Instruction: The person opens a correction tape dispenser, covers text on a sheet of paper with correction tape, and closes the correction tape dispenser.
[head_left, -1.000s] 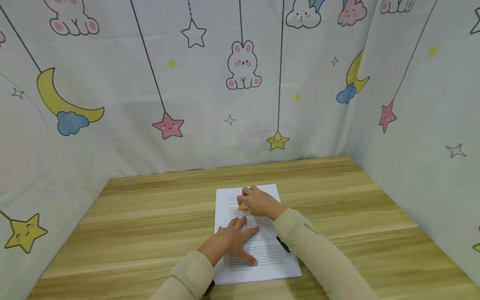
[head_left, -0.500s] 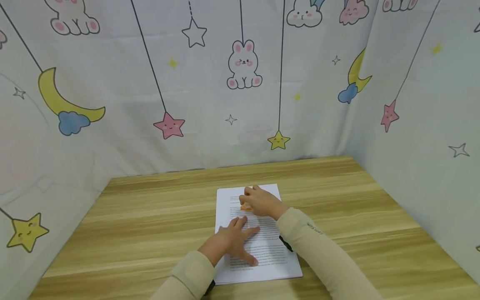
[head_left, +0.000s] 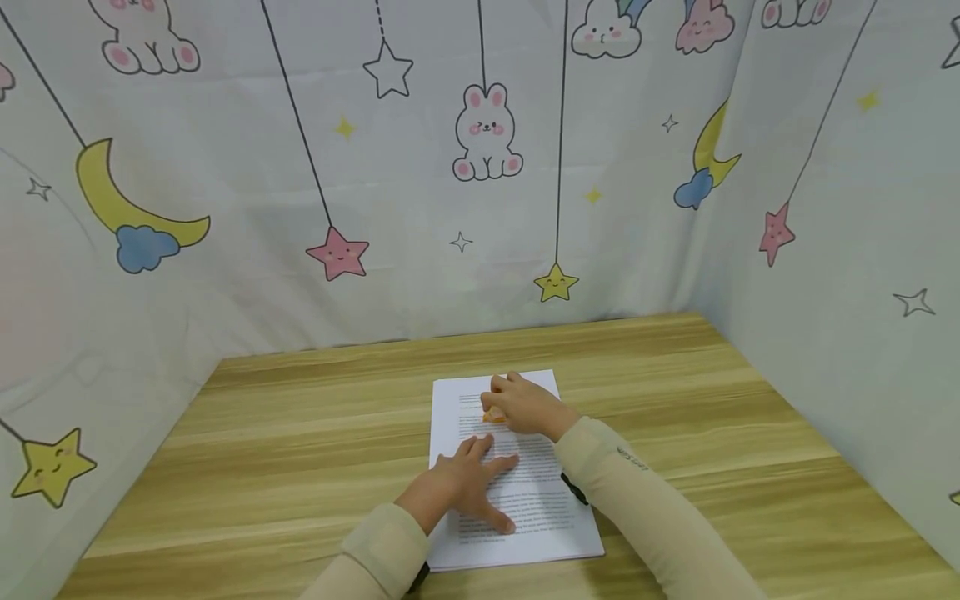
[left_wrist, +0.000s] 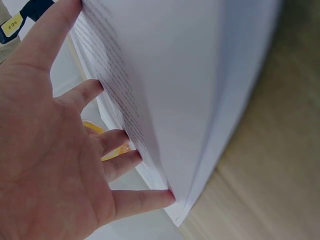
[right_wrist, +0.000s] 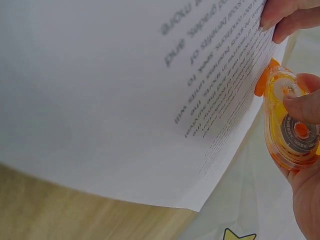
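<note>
While the orange correction tape [right_wrist: 295,132] is at the right edge of the right wrist view, its tip meets the printed paper [head_left: 536,475]; in the head view it appears below the centre of the frame, over the upper part of the text. The right hand [head_left: 528,408] pinches it, the thumb lying on its side. Compared with one second ago, this hand and the tape are slightly more to the right across the page. The left hand [head_left: 468,483] keeps its place: its fingers are spread, with the fingertips touching the paper. Under the paper is the wooden table [head_left: 315,450], and in the upper half hangs a white cloth [head_left: 405,183] with stars and rabbits.
</note>
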